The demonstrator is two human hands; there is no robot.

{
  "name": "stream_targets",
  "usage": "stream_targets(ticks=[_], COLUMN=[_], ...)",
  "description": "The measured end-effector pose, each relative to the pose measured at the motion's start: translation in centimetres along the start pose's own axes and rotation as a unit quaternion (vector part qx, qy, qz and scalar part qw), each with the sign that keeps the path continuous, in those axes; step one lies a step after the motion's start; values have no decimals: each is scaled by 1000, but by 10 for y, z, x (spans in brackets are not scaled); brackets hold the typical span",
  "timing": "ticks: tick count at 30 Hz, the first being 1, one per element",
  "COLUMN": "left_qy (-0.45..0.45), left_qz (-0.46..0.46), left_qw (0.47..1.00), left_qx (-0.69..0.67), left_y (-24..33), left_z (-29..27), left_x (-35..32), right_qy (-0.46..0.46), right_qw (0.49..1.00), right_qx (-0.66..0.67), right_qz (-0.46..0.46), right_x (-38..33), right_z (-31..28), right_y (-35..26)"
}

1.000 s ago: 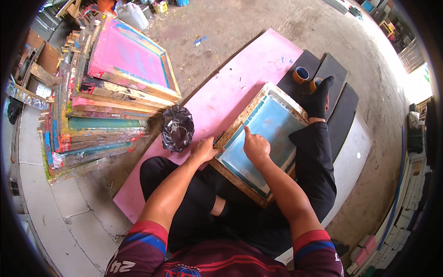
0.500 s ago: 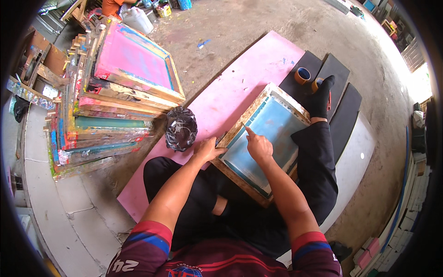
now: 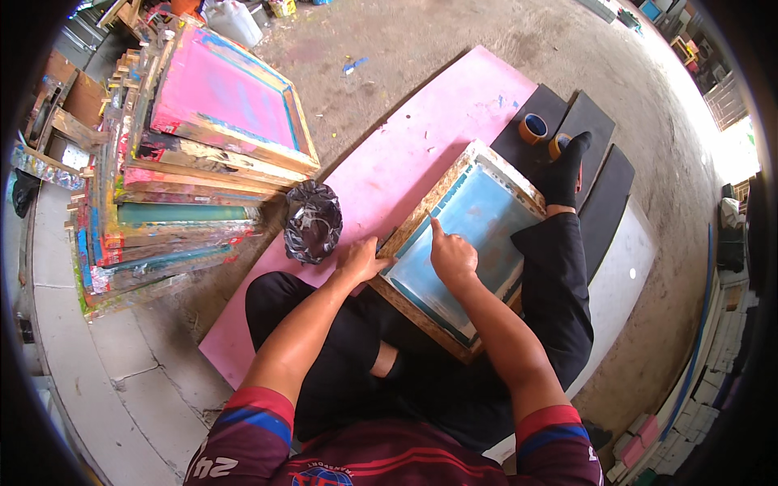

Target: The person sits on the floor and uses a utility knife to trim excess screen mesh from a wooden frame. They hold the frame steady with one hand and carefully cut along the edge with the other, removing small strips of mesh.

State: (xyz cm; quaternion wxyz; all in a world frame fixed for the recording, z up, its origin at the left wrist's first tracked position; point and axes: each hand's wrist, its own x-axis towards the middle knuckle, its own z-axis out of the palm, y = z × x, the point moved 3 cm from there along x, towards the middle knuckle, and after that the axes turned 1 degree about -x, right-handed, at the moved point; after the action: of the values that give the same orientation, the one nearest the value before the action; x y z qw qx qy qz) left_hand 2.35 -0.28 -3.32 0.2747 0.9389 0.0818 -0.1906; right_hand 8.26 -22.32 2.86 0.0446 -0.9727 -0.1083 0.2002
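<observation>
A silk-screen frame with brown-patterned edges and blue mesh lies tilted across my lap. My left hand is closed around its left edge, thumb on the upper side and the other fingers partly hidden. Over the mesh, my right hand holds nothing I can see. Its index finger is stretched out, the tip at the inner edge of the frame's upper-left side; the other fingers are curled. A black plastic bag, opened like a bin, stands just left of my left hand.
Paint-stained screen frames are stacked at the left. Beneath me lies a pink board, with dark panels to its right. Two tape rolls, one a brown roll, sit near my socked foot. A white jug stands farther back.
My right index fingertip has shifted very slightly along the frame's inner edge. My left hand keeps its hold, and the view has turned a little.
</observation>
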Motion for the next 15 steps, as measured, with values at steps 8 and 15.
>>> stream_targets(ticks=[8,15], left_qy=[3,0], left_qz=[9,15], left_qw=[1000,1000], left_qx=[14,-5], left_y=[1,1], left_z=[-9,-8], left_x=[-5,-1], right_qy=[25,67], right_qw=[985,984], right_qx=[173,165], right_qz=[-15,-17], right_x=[2,2], right_z=[6,4], right_y=[10,24])
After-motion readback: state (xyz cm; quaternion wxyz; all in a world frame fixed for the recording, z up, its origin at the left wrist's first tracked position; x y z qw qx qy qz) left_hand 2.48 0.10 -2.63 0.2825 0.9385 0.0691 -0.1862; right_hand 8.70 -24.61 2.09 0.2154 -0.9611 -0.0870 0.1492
